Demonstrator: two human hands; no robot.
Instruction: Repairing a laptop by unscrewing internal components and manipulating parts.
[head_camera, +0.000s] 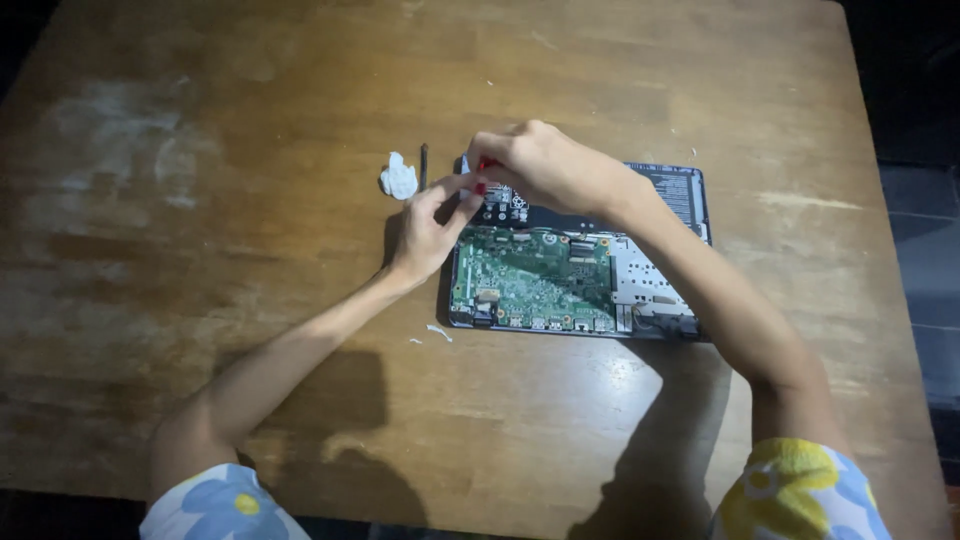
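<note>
An opened laptop base (660, 290) lies on the wooden table (520, 70), its green circuit board (530, 280) and black battery exposed. My right hand (545, 165) is closed around a red-handled tool (484, 178) at the laptop's far left corner. My left hand (430, 225) reaches to the same corner, its fingertips pinched together beside the tool's tip. What the fingertips pinch is too small to tell.
A crumpled white wad (399, 179) and a thin dark stick-like tool (423, 166) lie just left of the hands. Small white scraps (438, 332) sit near the laptop's near left corner. The table's edges show at right and bottom.
</note>
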